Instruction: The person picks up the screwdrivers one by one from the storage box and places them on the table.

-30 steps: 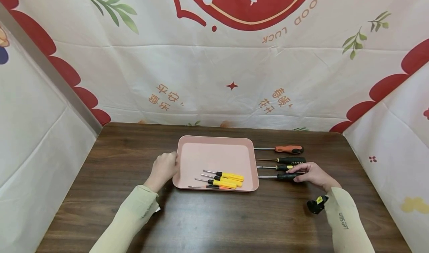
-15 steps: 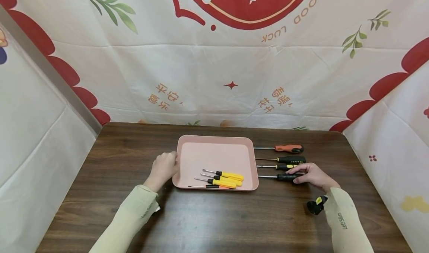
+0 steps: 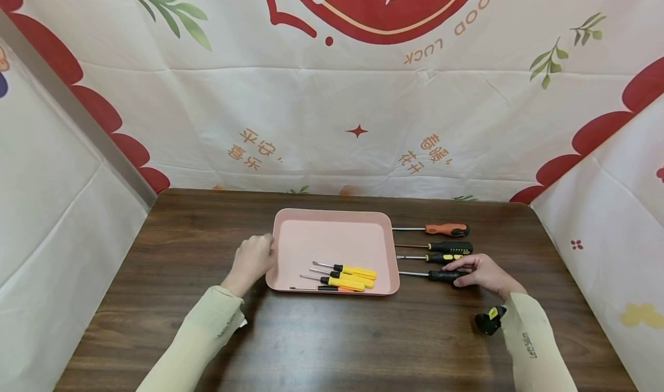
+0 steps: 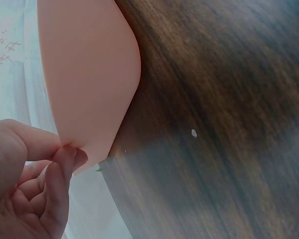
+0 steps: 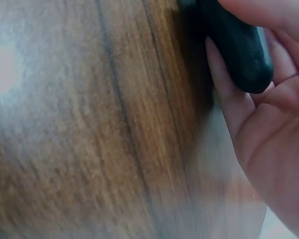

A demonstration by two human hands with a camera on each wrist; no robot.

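Note:
At the left side of a pink tray (image 3: 332, 236), my left hand (image 3: 251, 262) pinches the rim between thumb and curled fingers; the left wrist view shows the pinch on the tray's wall (image 4: 89, 69). My right hand (image 3: 479, 271) holds the black handle of a screwdriver (image 3: 437, 275) that lies on the table, its shaft pointing at the tray. In the right wrist view the end of that black screwdriver handle (image 5: 244, 55) sits between thumb and fingers. Inside the tray, near its front wall, lie several small screwdrivers, yellow-handled ones (image 3: 353, 276) and one black-and-orange (image 3: 327, 289).
Right of the tray, an orange-handled screwdriver (image 3: 446, 230), a black-handled one (image 3: 450, 247) and a black-and-yellow one (image 3: 441, 258) lie in a row behind the held one. The brown wooden table (image 3: 332, 346) ends at a printed white cloth (image 3: 311, 104).
Both hands and the screwdrivers keep their places. Only a very slight shift of the head view shows.

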